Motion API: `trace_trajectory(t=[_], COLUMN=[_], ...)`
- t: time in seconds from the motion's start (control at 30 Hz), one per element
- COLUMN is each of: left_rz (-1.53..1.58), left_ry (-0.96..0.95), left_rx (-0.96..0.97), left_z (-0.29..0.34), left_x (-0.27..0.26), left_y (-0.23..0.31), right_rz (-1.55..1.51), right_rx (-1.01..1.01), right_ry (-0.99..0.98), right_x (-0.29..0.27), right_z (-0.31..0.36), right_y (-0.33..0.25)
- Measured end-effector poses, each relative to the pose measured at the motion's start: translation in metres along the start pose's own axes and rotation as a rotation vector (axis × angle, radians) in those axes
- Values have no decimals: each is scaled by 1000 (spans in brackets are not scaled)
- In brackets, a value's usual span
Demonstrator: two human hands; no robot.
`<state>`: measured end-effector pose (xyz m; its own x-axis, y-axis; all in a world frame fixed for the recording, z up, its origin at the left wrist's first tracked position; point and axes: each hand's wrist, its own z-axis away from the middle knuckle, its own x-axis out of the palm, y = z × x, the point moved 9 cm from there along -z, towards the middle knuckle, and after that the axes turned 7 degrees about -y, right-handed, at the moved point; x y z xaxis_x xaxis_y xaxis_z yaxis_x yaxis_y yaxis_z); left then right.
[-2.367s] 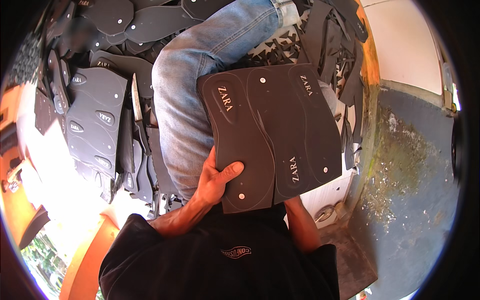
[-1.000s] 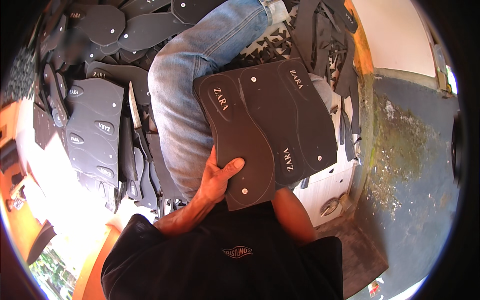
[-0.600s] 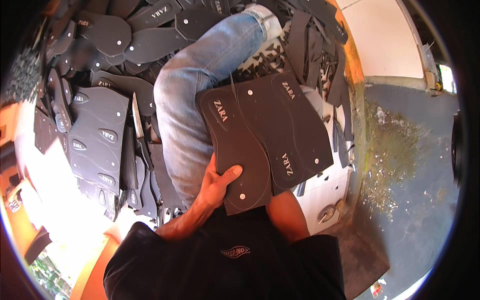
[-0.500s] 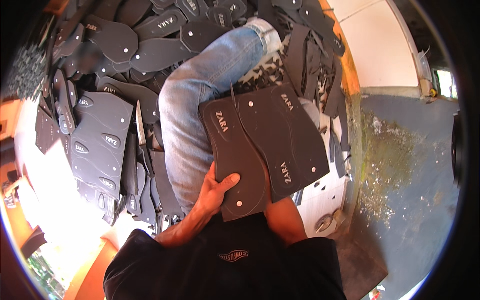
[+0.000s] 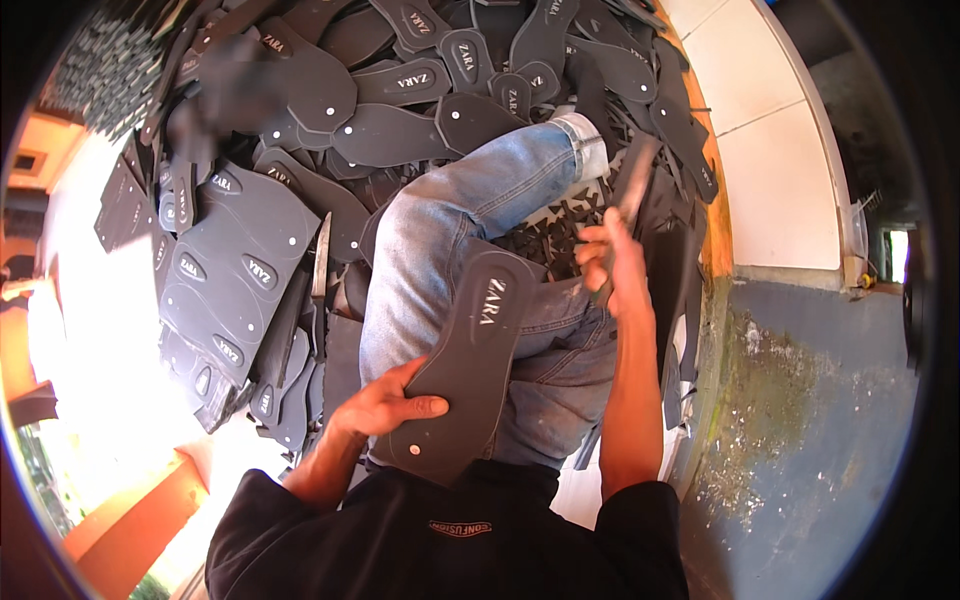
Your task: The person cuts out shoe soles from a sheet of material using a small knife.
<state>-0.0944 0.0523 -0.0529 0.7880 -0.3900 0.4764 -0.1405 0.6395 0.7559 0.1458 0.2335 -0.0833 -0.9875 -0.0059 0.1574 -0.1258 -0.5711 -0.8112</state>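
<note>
My left hand [image 5: 385, 405] grips a dark grey sandal sole [image 5: 462, 365] near its lower end, thumb on top. The sole lies over my lap, with a raised oval near its upper end and a white dot near the lower. My right hand [image 5: 620, 265] is lifted over my right knee, apart from the sole. Its fingers close around a knife whose blade [image 5: 636, 180] points up and away, smeared by motion. Beside that wrist stands a dark sheet [image 5: 672, 270], seen nearly edge-on; whether the hand touches it I cannot tell.
Many cut soles [image 5: 390, 135] heap up beyond my bent leg. To the left lies an uncut sheet [image 5: 225, 290] with sole outlines, and another knife [image 5: 322, 255] beside it. Dark offcuts [image 5: 530, 240] lie between my legs. A worn grey wall [image 5: 770, 420] borders the right side.
The sheet has come apart: one sole stays in my left hand, lowered slightly. My right hand has moved from beneath the sheet up and right with the knife. The view has shifted.
</note>
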Motion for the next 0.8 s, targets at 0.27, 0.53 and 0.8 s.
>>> trace_trajectory(t=[0.27,0.53,0.8], left_rz=[781,430,140], left_ry=[-182,737,371], left_rx=[394,694,258], left_z=[-7,8,-47], left_x=[-71,-117,-72], left_y=[36,70,60], right_rz=[-162,-198,528], right_rx=[-64,46,-86], right_ry=[-74,-89,39], right_x=[33,32,2], right_z=[53,145,165], right_y=[37,119,104])
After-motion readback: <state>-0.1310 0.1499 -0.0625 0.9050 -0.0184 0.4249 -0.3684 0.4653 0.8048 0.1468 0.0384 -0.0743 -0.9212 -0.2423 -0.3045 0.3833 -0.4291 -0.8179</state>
